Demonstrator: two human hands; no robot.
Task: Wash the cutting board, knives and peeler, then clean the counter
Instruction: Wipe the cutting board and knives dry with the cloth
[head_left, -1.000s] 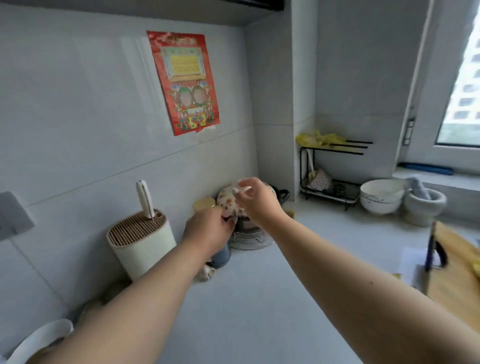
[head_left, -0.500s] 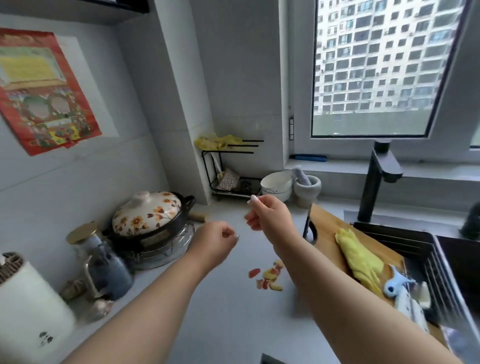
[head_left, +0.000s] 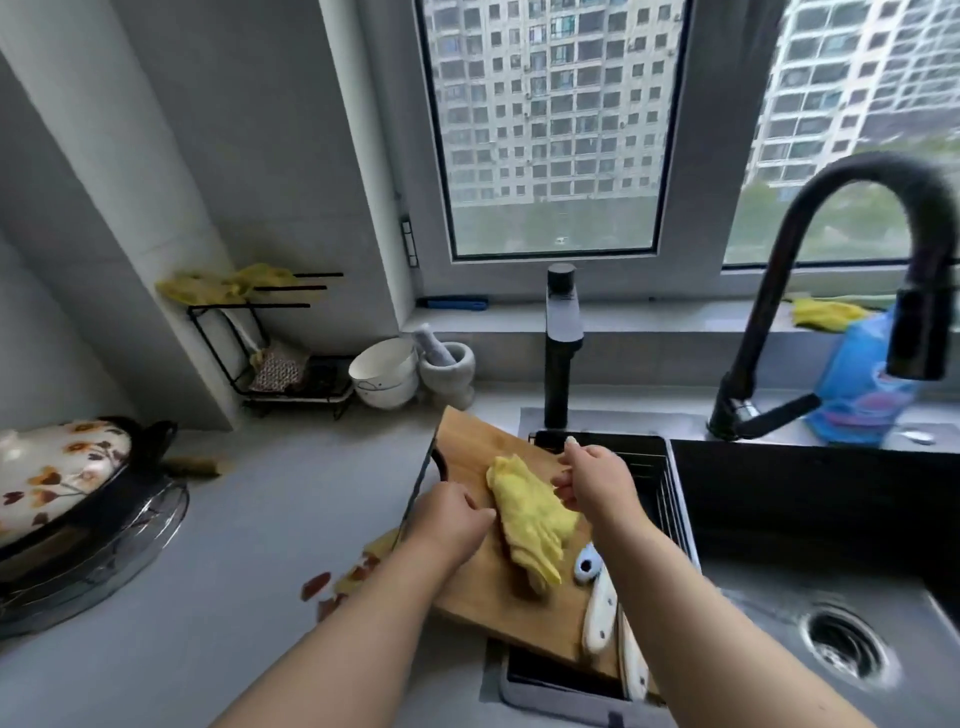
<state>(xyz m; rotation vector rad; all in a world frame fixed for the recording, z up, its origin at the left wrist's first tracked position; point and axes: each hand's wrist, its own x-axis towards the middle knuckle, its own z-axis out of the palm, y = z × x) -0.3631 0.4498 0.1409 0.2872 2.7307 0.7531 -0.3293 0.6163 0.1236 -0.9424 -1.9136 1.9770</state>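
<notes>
A wooden cutting board lies tilted across the left edge of the sink, with a crumpled yellow cloth on it. A blue peeler and two white-handled knives lie at the board's right end. My left hand sits with curled fingers over the board's left edge, beside the cloth; whether it grips the board is hidden. My right hand hovers at the cloth's right side, fingers apart, fingertips touching the cloth.
Red and yellow peel scraps lie on the grey counter left of the board. A floral-lidded pot stands far left. Bowls, a mortar and a wire rack stand at the back. The black faucet arches over the sink.
My view has swung right from the knife block and pot to the sink. Both hands came down from mid-air onto the cutting board and cloth.
</notes>
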